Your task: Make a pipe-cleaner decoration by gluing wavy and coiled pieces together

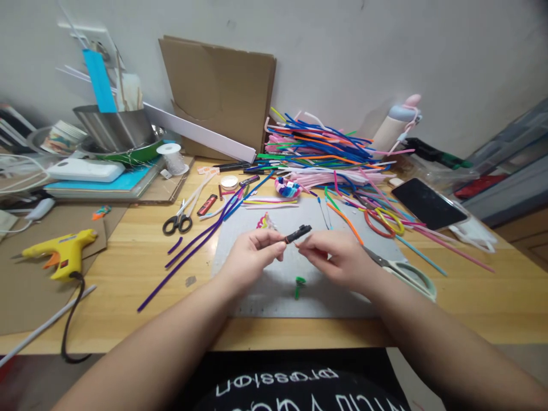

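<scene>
My left hand (pixel 257 254) pinches a short black pen-like object (pixel 298 233) between thumb and fingers, over the grey mat (pixel 257 297). Close to its right side, my right hand (pixel 331 254) has its fingers pressed together; whatever they hold is too small to make out. Below the hands, small green pieces (pixel 300 281) lie on the mat. A little multicoloured piece (pixel 264 221) shows just behind my left hand. Farther back sits a striped blue, pink and white bundle (pixel 286 187).
Pale-handled scissors (pixel 413 277) lie beside my right forearm, black scissors (pixel 177 224) at the left. A yellow glue gun (pixel 64 251) with its cord is far left. Pipe cleaners (pixel 321 148) pile up behind; a phone (pixel 429 203) lies right.
</scene>
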Available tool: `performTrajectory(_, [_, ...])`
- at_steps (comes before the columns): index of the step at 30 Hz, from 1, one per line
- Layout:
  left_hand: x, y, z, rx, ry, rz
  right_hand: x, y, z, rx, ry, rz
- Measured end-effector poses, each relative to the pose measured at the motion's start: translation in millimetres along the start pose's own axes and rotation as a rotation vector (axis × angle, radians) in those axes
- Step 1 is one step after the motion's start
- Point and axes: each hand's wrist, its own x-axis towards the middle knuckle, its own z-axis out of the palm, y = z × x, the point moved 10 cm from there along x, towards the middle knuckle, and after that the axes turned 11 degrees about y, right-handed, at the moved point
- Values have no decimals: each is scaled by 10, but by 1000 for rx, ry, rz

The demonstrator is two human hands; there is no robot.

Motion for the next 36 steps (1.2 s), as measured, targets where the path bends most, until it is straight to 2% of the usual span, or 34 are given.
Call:
performTrajectory(4, [40,-31,-72,81,72,25,-28,-238,17,-234,50,-207])
performTrajectory(7, [29,25,-108,330,118,155,-38,-300,42,-330,37,-271])
performTrajectory(10, [-24,101,-65,615,119,312,-47,-328,82,-401,-7,-313])
performTrajectory(15, [-109,70,141,1041,-39,435,-70,-321,195,-441,-118,-338])
performTrajectory(18, [-156,46,245,1136,-153,481,-42,-219,146,-311,-101,-258])
performTrajectory(20, [-172,40,270,1089,-203,471,-12,-80,104,-139,-105,-145])
performTrajectory(23, [-163,30,263,897,-240,386,12,161,114,170,-165,80])
performTrajectory(26, [-143,-33,269,618,-292,214,7,325,156,369,-196,266])
performTrajectory(29, [-121,-119,258,297,-300,-3,-15,420,192,440,-169,391])
performTrajectory(32, [-76,-159,193,40,-221,-137,-24,436,182,404,-84,427])
performTrajectory(36, [-17,-190,91,-118,-104,-195,7,237,106,189,38,260])
